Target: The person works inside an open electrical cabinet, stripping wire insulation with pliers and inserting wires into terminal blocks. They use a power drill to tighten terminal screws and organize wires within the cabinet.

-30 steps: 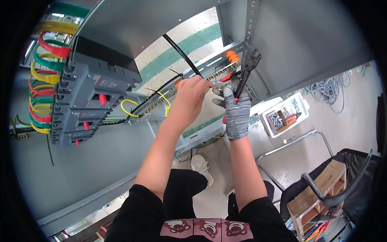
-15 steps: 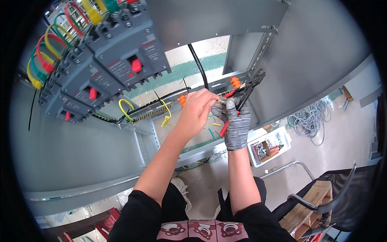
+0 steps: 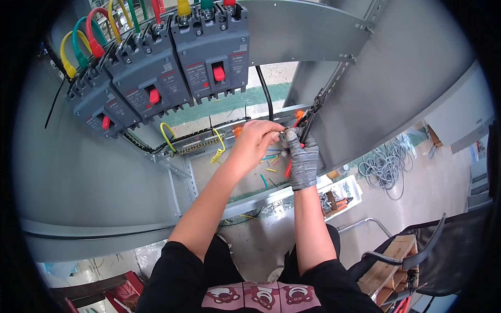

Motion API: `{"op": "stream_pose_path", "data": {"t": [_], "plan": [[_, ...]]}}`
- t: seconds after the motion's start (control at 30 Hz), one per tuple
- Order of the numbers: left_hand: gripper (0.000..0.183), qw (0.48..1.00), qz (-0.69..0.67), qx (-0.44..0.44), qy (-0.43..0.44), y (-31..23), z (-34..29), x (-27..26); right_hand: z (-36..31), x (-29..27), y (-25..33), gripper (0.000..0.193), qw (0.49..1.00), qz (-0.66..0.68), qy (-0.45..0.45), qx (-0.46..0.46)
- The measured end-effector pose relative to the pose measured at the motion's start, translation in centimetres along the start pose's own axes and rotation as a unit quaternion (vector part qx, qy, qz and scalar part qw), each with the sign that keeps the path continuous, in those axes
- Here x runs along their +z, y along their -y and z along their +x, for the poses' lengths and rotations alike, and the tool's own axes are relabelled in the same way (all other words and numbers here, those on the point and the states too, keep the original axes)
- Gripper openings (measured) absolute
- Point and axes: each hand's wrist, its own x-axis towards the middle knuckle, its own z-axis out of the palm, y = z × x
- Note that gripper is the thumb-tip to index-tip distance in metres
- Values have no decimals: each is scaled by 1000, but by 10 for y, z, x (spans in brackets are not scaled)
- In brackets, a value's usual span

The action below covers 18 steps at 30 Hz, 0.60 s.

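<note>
Head: 2 hands [image 3: 254, 142], 3 brkrs [image 3: 147, 81]

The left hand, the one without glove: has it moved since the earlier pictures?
No, not clearly: in all three pictures the left hand stays just right of the fixed orange insulator beside it. The whole view has shifted.

Floor [image 3: 402, 211] — pale grey, shiny | green stripe [image 3: 281, 93] across it | tubular-framed black chair [image 3: 449, 245] — lower right
</note>
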Motion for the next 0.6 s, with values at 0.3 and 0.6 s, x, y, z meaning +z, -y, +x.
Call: {"op": "stream_pose_path", "data": {"t": [0.3, 0.6], "plan": [[7, 987, 110, 109, -45, 2, -5, 3, -8, 9, 19, 9, 999, -15, -26, 34], [16, 990, 113, 70, -38, -7, -6, -9, -6, 10, 22, 22, 993, -84, -22, -80]]}}
